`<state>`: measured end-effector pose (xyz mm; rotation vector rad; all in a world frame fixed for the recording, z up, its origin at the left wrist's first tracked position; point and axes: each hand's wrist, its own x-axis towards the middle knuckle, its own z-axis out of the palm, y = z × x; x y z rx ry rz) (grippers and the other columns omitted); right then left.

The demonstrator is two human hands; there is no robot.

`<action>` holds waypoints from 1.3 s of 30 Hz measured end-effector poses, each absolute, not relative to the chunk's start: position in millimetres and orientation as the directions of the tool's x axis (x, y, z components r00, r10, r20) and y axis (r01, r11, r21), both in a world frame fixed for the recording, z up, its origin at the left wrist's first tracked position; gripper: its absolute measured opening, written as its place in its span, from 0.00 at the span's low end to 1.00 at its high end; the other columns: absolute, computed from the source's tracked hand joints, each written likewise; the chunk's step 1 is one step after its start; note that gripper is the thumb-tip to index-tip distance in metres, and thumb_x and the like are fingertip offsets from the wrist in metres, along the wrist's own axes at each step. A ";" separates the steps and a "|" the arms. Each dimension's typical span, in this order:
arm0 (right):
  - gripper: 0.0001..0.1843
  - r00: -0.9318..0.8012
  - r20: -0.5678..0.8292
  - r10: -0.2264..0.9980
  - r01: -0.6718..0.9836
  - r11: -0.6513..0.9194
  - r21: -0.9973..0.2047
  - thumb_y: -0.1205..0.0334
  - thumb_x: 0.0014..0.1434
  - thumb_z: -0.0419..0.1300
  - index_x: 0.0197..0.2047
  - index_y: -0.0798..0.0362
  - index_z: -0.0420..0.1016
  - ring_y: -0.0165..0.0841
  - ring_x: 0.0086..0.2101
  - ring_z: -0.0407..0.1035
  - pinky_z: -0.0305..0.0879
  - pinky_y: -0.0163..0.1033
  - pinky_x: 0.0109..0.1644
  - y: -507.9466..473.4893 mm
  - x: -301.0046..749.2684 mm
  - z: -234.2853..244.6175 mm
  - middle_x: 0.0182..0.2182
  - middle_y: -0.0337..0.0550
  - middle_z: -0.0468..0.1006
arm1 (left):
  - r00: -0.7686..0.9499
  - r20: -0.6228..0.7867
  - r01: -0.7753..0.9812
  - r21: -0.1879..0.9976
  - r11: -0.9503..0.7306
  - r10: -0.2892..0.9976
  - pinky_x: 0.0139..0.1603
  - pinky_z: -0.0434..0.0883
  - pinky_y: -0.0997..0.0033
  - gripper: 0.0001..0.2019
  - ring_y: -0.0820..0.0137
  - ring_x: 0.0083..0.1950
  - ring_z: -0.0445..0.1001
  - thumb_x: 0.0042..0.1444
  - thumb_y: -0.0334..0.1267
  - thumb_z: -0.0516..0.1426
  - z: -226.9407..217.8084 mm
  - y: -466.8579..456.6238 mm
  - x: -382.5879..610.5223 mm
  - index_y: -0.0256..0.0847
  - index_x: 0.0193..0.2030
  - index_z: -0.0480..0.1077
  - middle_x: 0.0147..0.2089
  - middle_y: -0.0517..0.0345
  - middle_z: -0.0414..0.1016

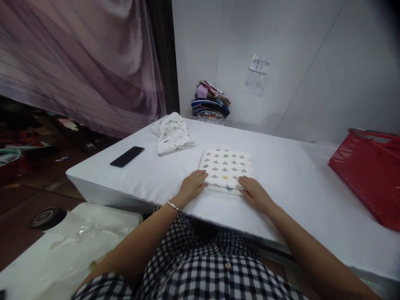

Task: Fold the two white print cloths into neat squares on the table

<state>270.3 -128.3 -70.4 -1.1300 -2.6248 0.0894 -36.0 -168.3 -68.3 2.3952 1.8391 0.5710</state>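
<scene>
In the head view, the person's left hand (193, 185) and right hand (256, 194) rest on a folded, rectangular white cloth with grey, green, yellow and blue printed motifs (225, 166). This cloth lies near the front edge of a long desk under a smooth white cover (300, 189). The left fingers lie close together on its near left corner, the right fingers over its near right corner; whether either hand pinches the layers cannot be told.

At the right end of the desk stands a bright red plastic basket with perforated walls (368, 183); its inside is hidden from this angle. At lower left, beside the desk, is a large whitish container with rounded corners (137, 217), with crumpled clear plastic (89, 231) over it; whether the plastic lies inside or on top is unclear. At the far left edge, a red tub with a pale green rim (12, 170) stands partly in view, its contents too dim to name.

Beyond the folded cloth, to its left, lies a loosely bunched white cloth with small dark prints (175, 133), near a flat black phone (127, 157). A pile of multicoloured folded fabric (211, 102) rises by the grey wall (290, 50).
</scene>
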 end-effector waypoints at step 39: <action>0.33 -0.670 0.303 0.678 0.706 0.708 -0.020 0.76 0.57 0.42 0.65 0.47 0.53 0.37 0.60 0.52 0.54 0.51 0.62 -131.4 290.5 -86.2 0.61 0.44 0.58 | 0.400 0.182 0.896 0.128 -0.425 0.898 0.64 0.56 0.61 0.40 0.68 0.68 0.48 0.43 0.19 0.45 -70.0 -176.7 -52.8 0.44 0.65 0.51 0.69 0.57 0.47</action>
